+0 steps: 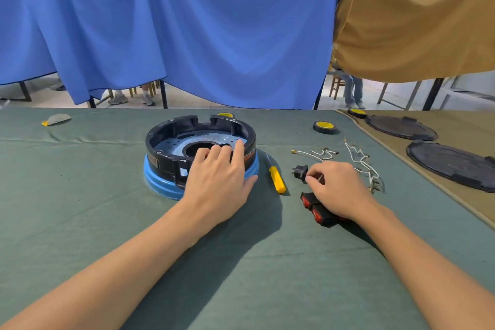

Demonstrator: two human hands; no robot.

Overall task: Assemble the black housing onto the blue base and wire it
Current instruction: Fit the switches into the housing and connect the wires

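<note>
Head view: the black ring-shaped plastic housing (171, 136) sits on the round blue base (158, 182), whose rim shows below it all round, on a green cloth-covered table (80, 209). Through the open housing the pale blue floor and a dark round hole in its middle are visible.

The left hand (217, 179) grips the near right part of the housing, fingers curled over its rim to the inside and the thumb stretched out against the blue base.

Just right of the housing lies a yellow-handled screwdriver (277, 179), tip pointing away. Further right, the right hand (337, 190) pinches a small black plug socket (300, 172) between thumb and fingertips, and partly covers a pair of black rocker switches with red buttons (312, 207) lying under its wrist. The two hands are well apart.

Beyond the right hand, still right of the housing, thin white wires with metal ends (359, 158) lie scattered. A roll of black tape with a yellow core (324, 127) lies behind them, and another such roll (225, 115) peeks out just behind the housing. Far right of the housing, two flat round black lids (452, 163) rest on a tan cloth (401, 158). Far left lies a small grey and yellow object (56, 118), too small to tell.
</note>
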